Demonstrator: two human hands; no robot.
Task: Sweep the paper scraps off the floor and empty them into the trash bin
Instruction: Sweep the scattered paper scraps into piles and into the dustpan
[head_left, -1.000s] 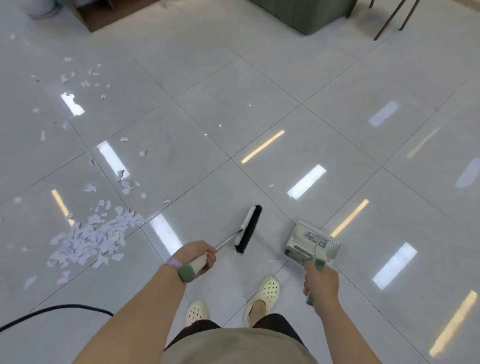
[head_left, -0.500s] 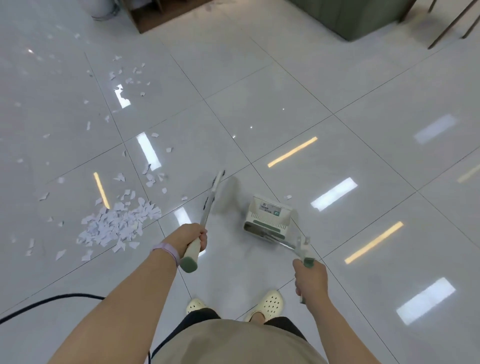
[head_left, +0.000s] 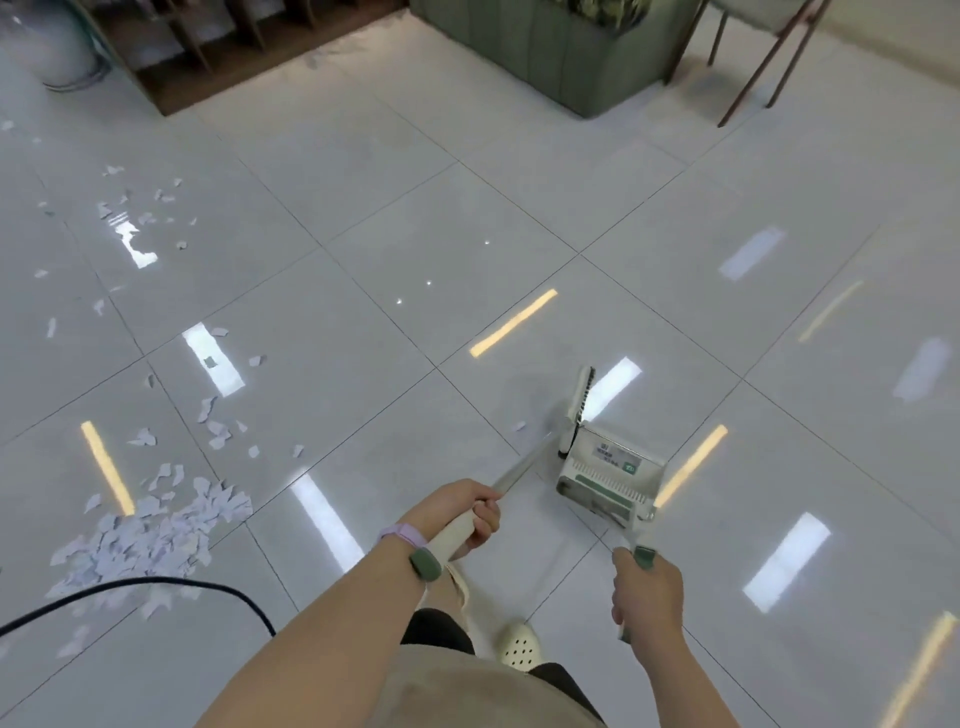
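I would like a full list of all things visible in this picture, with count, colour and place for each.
paper scraps: many, white, one heap at lower left, loose ones scattered further up the left side
single scrap: one, white, beside the broom
broom: one, cream with black bristles, right of centre
dustpan: one, cream and green, on the floor next to the broom head
cable: one, black, lower left
planter: one, green, top centre
shelf unit: one, brown, top left
chair: one, dark legs, top right
shoe: one visible, cream, bottom centre
left hand: grips broom handle
right hand: grips dustpan handle

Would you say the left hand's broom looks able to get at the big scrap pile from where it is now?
Probably yes: the left hand holds the broom by the dustpan; bare floor separates it from the pile.
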